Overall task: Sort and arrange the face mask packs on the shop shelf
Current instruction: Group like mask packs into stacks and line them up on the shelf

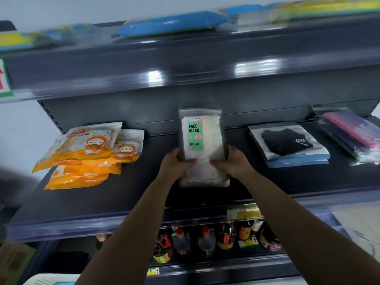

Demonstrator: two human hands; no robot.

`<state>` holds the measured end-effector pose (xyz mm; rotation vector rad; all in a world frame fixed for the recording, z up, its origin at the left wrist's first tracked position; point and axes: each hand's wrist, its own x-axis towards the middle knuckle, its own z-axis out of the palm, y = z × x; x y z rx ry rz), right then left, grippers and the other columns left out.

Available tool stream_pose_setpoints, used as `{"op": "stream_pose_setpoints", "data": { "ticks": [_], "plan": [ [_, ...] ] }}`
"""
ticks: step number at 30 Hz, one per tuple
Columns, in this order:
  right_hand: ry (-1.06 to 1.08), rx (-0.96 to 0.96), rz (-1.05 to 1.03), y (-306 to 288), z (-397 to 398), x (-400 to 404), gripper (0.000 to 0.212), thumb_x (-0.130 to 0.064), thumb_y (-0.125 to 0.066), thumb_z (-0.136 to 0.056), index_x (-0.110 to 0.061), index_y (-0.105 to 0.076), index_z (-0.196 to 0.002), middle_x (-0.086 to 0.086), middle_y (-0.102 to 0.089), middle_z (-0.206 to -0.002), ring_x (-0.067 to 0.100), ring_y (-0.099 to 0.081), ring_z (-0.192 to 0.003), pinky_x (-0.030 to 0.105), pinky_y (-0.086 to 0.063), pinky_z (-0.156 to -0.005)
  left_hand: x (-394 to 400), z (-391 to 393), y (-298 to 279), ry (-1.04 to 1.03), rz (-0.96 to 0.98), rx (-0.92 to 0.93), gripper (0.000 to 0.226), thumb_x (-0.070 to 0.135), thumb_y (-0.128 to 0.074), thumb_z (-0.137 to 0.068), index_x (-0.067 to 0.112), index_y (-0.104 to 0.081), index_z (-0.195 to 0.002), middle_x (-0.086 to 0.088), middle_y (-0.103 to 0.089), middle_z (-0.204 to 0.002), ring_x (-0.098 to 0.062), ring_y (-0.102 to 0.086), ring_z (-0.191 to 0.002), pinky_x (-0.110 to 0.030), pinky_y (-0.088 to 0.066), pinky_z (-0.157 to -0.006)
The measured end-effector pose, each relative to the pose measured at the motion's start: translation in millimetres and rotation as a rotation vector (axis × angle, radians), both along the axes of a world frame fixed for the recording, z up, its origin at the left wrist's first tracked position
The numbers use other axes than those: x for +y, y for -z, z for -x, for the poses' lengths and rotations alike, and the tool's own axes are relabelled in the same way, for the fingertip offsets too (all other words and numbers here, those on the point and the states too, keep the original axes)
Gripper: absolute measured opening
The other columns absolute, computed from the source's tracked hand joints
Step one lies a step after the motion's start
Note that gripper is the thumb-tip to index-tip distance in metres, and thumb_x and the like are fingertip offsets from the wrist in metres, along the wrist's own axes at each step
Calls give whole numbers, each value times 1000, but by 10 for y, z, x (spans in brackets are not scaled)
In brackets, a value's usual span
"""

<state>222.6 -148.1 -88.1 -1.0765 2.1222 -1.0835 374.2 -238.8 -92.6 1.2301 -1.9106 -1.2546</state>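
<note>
1. Shelf [144, 194]: dark metal, middle tier, runs across the whole frame; clear price rail along its front edge
2. White packs [202, 173]: clear pouches of pale masks, stacked at frame centre on the shelf; bottom of the stack rests on the shelf surface
3. Top pack [200, 132]: green label reading "FACE MASK", tilted up toward the back panel, upper end raised off the stack
4. Left hand [176, 161]: closed on the left edge of the top pack, thumb across its front
5. Right hand [230, 161]: closed on the right edge of the same pack, thumb on the front; both forearms reach in from the lower frame
6. Orange packs [82, 157]: loose overlapping pile at centre left of the shelf, cartoon face print, well apart from the white packs
7. Black mask packs [287, 145]: small neat stack at centre right, top pouch shows a black mask with white lettering; blue-edged pouches beneath
8. Dark packs [353, 136]: pile at far right, pink and purple tones, just beside the black mask packs; blurred
9. Blue packs [172, 24]: upper shelf, top of frame, blue and yellow pouches in a row; blurred
10. Bottles [205, 241]: lower shelf, bottom centre, dark liquid, red caps on two, standing in a row
11. Price tag [243, 211]: green and yellow, in the rail right of centre, text unreadable
</note>
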Motion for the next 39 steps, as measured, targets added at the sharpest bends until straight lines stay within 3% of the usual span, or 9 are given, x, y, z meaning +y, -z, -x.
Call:
{"op": "stream_pose_setpoints", "data": {
  "ticks": [4, 11, 14, 19, 23, 27, 33, 36, 39],
  "plan": [
    [-19, 67, -109, 67, 44, -24, 61, -32, -72, -77, -6, -48, -126, 10, -60, -117, 24, -57, -106, 23, -39, -74, -38, 37, 101, 7, -115, -148, 41, 20, -74, -80, -3, -61, -112, -22, -68, -98, -20, -58, -68, -24, -45, -51],
    [-312, 697, -11, 41, 24, 136, 94, -51, -64, -79, -16, -13, -150, 7, -19, -156, 25, -16, -145, 40, -24, -117, 42, -31, 117, 42, 353, -224, 74, 31, -71, -81, 12, -36, -143, -12, -40, -143, -30, -37, -132, -39, -32, -109],
    [-481, 969, -56, 132, -7, 171, 97, -74, -45, -72, -10, -34, -143, 12, -41, -147, 31, -37, -137, 46, -24, -111, 141, -32, 201, 155, 347, -254, 82, 40, -74, -75, 19, -33, -144, -7, -37, -146, -27, -39, -132, -42, -38, -107],
    [-588, 916, -137, 303, -19, 107, 90, -66, -62, -68, -11, -46, -137, 15, -51, -139, 35, -50, -127, 54, -43, -99, 272, 55, 239, 129, 269, -239, 71, 26, -69, -83, 14, -32, -144, -4, -30, -151, -22, -36, -136, -24, -36, -104],
    [-557, 889, -87, 262, -24, 43, 91, -56, -62, -79, -14, -21, -149, 11, -20, -157, 30, -18, -145, 47, -15, -118, 189, 121, 195, 138, 248, -224, 66, 21, -66, -86, 12, -34, -143, -3, -30, -149, -17, -38, -133, -9, -28, -89],
    [-558, 893, -130, 276, 43, -38, 88, -59, -49, -85, -20, -5, -151, 4, -3, -160, 22, -2, -148, 35, -2, -119, 97, 160, 203, 151, 218, -245, 72, 25, -67, -85, 13, -30, -146, -2, -21, -156, -18, -31, -139, -17, -28, -103],
    [-544, 903, -43, 353, 66, -60, 98, -73, -21, -70, -15, -25, -148, 11, -24, -156, 30, -20, -145, 38, -3, -112, 137, 160, 201, 131, 263, -219, 67, 23, -68, -85, 12, -35, -143, -5, -26, -153, -18, -33, -137, -8, -27, -96],
    [-530, 883, -67, 326, 65, -42, 106, -78, -15, -64, -15, -19, -150, 6, -13, -159, 23, -8, -147, 36, 2, -115, 175, 108, 181, 95, 325, -250, 65, 28, -64, -86, 19, -36, -144, -3, -25, -155, -21, -27, -141, -27, -29, -111],
    [-470, 911, 7, 232, 18, -41, 96, -71, -27, -70, -10, -33, -144, 11, -35, -150, 28, -30, -141, 45, -19, -115, 204, -8, 108, 51, 423, -329, 60, 25, -58, -90, 17, -34, -145, -3, -26, -155, -22, -23, -143, -30, -24, -111]
  ]
}}
